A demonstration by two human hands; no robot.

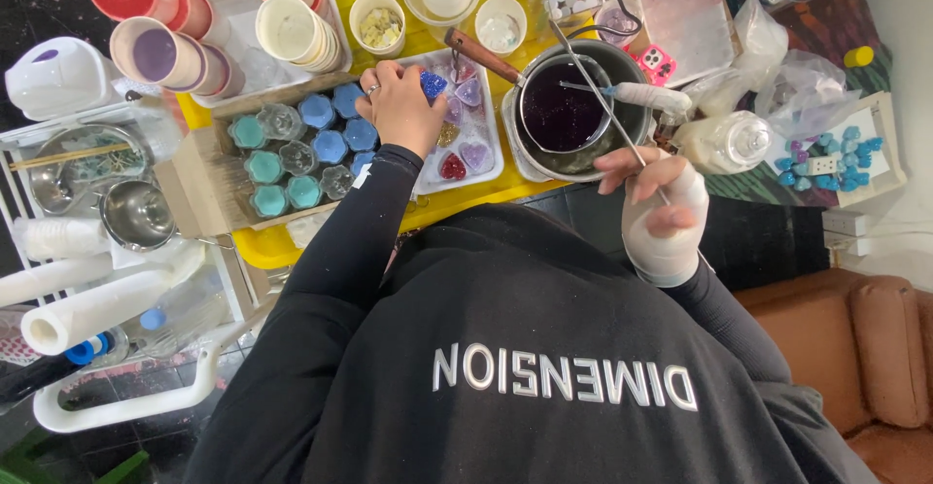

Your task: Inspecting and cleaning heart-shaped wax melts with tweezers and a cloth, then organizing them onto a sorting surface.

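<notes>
My left hand [400, 107] reaches over a white tray [486, 168] of glittery heart-shaped pieces and pinches a blue glittery heart [432, 84] at the fingertips. Purple, pink and red hearts [453, 165] lie in the tray beneath it. My right hand [653, 207], wrapped in white covering across the palm and wrist, holds a thin metal rod [604, 103] that slants up over a small pan of dark purple liquid [562, 113]. That pan sits inside a larger metal pot [630, 61].
A cardboard box [190, 188] of small jars with teal and blue lids lies left of the tray on a yellow table [277, 249]. Stacked cups [155, 53] stand behind it. A plastic bottle [727, 142], bags, a metal bowl [136, 214], paper rolls [92, 311] and a brown sofa [860, 348] surround me.
</notes>
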